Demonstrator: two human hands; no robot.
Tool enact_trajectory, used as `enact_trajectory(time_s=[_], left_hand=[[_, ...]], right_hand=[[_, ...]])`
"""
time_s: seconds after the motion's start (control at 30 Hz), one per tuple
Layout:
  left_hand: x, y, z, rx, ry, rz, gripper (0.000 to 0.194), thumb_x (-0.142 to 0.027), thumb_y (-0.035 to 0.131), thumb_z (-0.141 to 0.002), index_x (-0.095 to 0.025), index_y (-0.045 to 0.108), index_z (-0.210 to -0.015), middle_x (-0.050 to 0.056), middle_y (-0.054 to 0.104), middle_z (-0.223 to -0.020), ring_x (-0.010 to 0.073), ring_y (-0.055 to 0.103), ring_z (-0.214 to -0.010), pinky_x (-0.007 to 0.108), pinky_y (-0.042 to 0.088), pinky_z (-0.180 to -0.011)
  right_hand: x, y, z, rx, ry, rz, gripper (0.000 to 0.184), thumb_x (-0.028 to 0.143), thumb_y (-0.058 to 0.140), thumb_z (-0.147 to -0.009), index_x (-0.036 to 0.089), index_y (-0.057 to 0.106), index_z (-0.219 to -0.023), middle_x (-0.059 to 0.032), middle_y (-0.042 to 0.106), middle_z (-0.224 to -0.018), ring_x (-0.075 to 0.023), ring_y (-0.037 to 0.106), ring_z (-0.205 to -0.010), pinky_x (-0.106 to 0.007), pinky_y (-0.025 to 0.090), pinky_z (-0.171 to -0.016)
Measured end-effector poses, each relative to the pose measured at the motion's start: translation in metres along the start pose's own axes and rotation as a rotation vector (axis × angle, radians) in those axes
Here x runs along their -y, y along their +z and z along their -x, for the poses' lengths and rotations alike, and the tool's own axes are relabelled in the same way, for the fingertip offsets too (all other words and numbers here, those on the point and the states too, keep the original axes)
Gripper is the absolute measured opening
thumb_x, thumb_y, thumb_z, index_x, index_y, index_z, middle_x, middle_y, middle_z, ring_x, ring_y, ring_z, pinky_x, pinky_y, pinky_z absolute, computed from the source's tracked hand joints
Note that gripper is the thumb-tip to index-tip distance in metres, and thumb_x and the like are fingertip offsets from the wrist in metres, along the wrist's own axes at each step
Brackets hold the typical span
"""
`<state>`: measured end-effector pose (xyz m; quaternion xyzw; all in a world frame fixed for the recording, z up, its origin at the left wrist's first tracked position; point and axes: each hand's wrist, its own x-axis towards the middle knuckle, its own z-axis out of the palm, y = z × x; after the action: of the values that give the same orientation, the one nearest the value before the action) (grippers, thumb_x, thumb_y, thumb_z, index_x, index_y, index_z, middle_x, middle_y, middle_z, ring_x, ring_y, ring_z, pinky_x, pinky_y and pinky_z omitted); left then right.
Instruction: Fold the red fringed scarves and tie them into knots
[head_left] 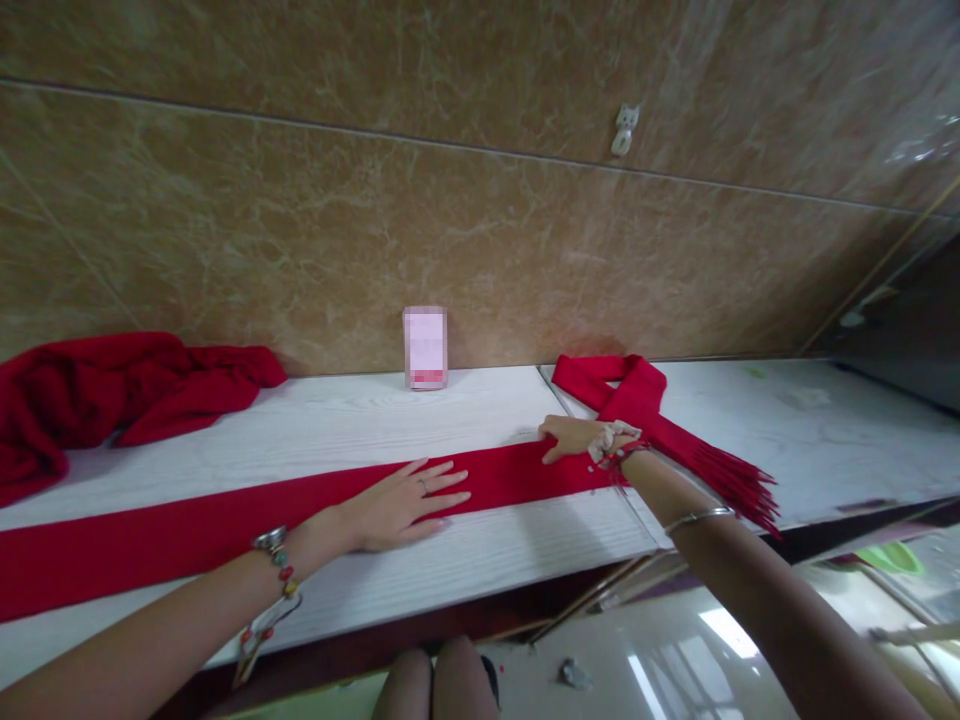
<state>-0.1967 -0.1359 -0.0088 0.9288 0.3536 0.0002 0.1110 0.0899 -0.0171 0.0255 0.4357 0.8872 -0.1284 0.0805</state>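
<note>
A long red scarf [225,525] lies flat in a band along the white wood-grain table [352,415]. Its right part is looped over itself, with the fringe [739,485] spread toward the front edge. My left hand [401,505] rests palm down on the band, open with fingers spread. Farther right, my right hand [574,437] has bent fingers at the scarf's far edge and its thumb on the cloth; it seems closed on that edge, though the wrist and a scrunchie partly cover the contact.
Bunched red cloth [135,390] lies at the back left. A phone-like rectangle [426,348], blurred, leans against the brown tiled wall [300,230]. A white cat-shaped hook [625,130] is on the wall. Below the table's front edge are my knees [435,685] and a shiny floor [645,650].
</note>
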Motion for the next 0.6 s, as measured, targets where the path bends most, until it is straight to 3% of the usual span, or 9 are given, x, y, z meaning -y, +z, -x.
enact_trajectory(time_s=[0.17, 0.33, 0.47, 0.6], left_hand=[[0.005, 0.001, 0.000, -0.010, 0.033, 0.001, 0.044, -0.037, 0.035, -0.091, -0.033, 0.031, -0.135, 0.001, 0.030, -0.143, 0.0223, 0.022, -0.132, 0.045, 0.011, -0.108], [0.011, 0.002, -0.016, -0.057, 0.107, -0.019, 0.045, -0.035, 0.037, -0.091, -0.032, 0.032, -0.135, 0.001, 0.032, -0.142, 0.0209, 0.023, -0.132, 0.042, 0.011, -0.108], [0.018, 0.000, -0.049, -0.093, 0.155, -0.025, 0.044, -0.037, 0.037, -0.091, -0.028, 0.035, -0.134, 0.002, 0.035, -0.141, 0.0201, 0.023, -0.132, 0.040, 0.011, -0.109], [0.020, -0.005, -0.095, -0.104, 0.189, -0.010, 0.044, -0.036, 0.037, -0.091, -0.026, 0.036, -0.133, 0.002, 0.035, -0.141, 0.0192, 0.022, -0.133, 0.037, 0.015, -0.108]], right_hand=[[0.001, -0.010, 0.001, 0.042, 0.000, 0.011, 0.017, 0.022, 0.067, -0.065, 0.022, 0.066, -0.081, -0.0070, 0.067, -0.087, -0.0245, 0.060, -0.081, -0.033, 0.047, -0.070], [0.002, -0.035, 0.016, 0.035, -0.003, 0.068, 0.020, 0.026, 0.065, -0.068, 0.017, 0.067, -0.086, -0.0100, 0.067, -0.093, -0.0258, 0.059, -0.088, -0.035, 0.045, -0.078], [-0.006, -0.064, 0.031, -0.039, -0.005, 0.097, 0.017, 0.028, 0.059, -0.075, 0.017, 0.067, -0.083, -0.0115, 0.067, -0.090, -0.0264, 0.059, -0.088, -0.036, 0.043, -0.079], [-0.026, -0.083, 0.038, -0.164, 0.058, 0.096, 0.009, 0.026, 0.065, -0.070, 0.017, 0.066, -0.071, -0.0100, 0.068, -0.083, -0.0257, 0.060, -0.083, -0.033, 0.042, -0.075]])
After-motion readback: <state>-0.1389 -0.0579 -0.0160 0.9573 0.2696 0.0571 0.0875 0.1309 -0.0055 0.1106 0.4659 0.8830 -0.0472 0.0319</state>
